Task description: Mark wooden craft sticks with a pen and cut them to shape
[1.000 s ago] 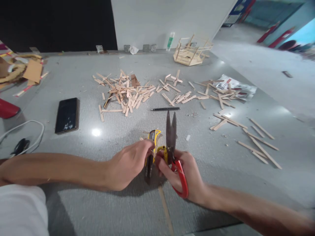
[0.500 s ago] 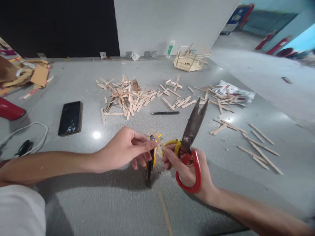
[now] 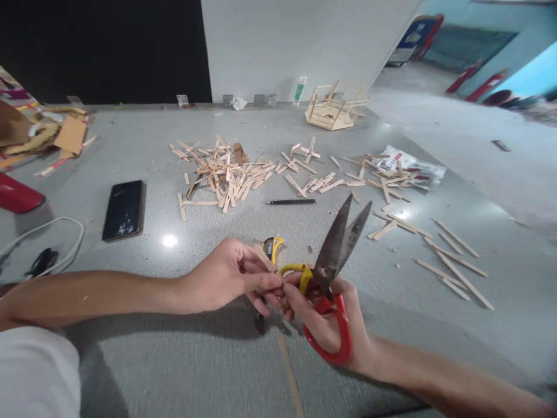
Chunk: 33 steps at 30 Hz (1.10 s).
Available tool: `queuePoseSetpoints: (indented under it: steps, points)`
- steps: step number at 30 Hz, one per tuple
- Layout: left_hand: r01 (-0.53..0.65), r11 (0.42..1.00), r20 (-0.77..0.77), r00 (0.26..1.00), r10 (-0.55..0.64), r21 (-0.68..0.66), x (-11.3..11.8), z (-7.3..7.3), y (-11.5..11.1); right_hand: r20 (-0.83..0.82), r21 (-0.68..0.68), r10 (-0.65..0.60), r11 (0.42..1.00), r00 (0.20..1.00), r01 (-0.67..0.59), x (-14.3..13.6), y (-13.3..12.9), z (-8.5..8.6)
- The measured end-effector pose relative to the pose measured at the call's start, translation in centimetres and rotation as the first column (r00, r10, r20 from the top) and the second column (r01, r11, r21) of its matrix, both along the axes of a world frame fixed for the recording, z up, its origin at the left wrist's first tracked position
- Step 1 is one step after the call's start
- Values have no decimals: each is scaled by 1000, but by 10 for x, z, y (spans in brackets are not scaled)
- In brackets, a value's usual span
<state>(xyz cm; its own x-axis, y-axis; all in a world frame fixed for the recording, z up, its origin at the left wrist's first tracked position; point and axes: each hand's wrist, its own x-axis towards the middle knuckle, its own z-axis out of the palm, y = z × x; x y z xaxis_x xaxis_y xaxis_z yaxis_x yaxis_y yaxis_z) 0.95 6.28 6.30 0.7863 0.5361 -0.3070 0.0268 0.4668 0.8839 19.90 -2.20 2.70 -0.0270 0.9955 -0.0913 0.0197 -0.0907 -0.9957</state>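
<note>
My left hand (image 3: 237, 277) is closed, pinching a short wooden stick (image 3: 264, 259) between thumb and fingers. My right hand (image 3: 328, 319) is wrapped round a pair of scissors (image 3: 334, 255) with one red and one yellow handle; their blades are apart and point up and away from me. The right thumb and fingertips meet the left fingertips at the stick's near end, which they partly hide. Beneath my hands lies a black and yellow tool (image 3: 270, 248), perhaps a utility knife, mostly covered by my left hand.
A heap of wooden sticks (image 3: 230, 174) and a pen (image 3: 291, 202) lie ahead. Longer sticks (image 3: 456, 261) and a plastic packet (image 3: 413, 165) are at right. A phone (image 3: 125, 210) and a cable (image 3: 78, 244) sit left. A stick frame (image 3: 335, 110) stands at the back.
Both hands have lowered slightly and come together, fingertips now touching at the stick. The stick has turned further into my left hand. The scissors have dropped a little, blades a bit wider.
</note>
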Motion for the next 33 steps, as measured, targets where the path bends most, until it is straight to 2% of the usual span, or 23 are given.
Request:
queuePoseSetpoints:
  steps: [4, 10, 15, 17, 22, 26, 33]
  points:
    - [-14, 999, 14, 1000, 13, 48, 0, 1, -2, 20, -19, -51, 998, 998, 52, -1, 1, 1]
    - [-78, 988, 28, 997, 75, 130, 0, 3, 0, 30, 137, -54, 989, 998, 49, 6, 7, -1]
    - [-81, 989, -10, 996, 83, 121, 1, 4, 1, 68, 240, -107, 967, 992, 88, 13, 9, 0]
    - [-82, 990, -13, 996, 84, 118, 1, 3, 2, 53, 236, -115, 967, 992, 100, 14, 9, 0]
    - [-121, 982, -3, 992, 122, 148, 1, -1, 4, -67, 159, -46, 986, 997, 56, 14, 11, -1]
    - [-123, 983, 14, 992, 122, 133, 2, -2, 4, -56, 153, -45, 987, 997, 53, 16, 10, -2]
    - [-55, 976, -30, 998, 63, 210, 3, 11, 0, -6, 279, -112, 954, 994, 109, 13, 9, 2]
